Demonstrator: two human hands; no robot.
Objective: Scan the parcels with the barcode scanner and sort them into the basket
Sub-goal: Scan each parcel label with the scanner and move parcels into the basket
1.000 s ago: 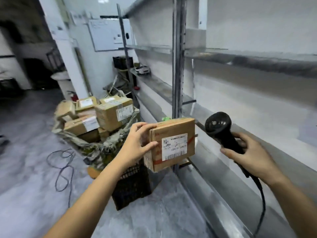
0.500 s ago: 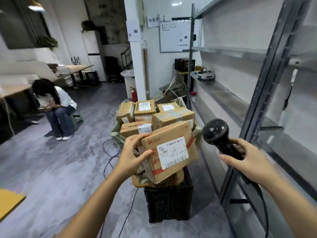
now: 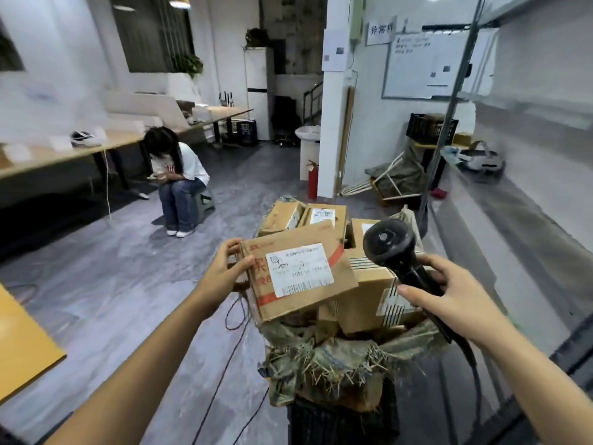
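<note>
My left hand (image 3: 224, 271) grips the left side of a brown cardboard parcel (image 3: 308, 303) with a white barcode label facing up. The parcel hangs over the front left of the basket (image 3: 340, 358), which is lined with frayed green sacking and heaped with several other taped cardboard parcels (image 3: 324, 216). My right hand (image 3: 449, 300) holds the black barcode scanner (image 3: 390, 244) by its handle, head up, just right of the held parcel and above the pile. The scanner's cable trails down past my right wrist.
The basket rests on a black crate (image 3: 340, 422). A metal shelving rack (image 3: 513, 194) runs along the right. A person (image 3: 175, 178) sits hunched on a stool at the left, near long tables (image 3: 73, 152). Cables (image 3: 234, 316) lie on the grey floor.
The view has swung left from the shelving to the basket. My left hand has carried the parcel from beside the rack post to over the basket's pile; the scanner has followed alongside.
</note>
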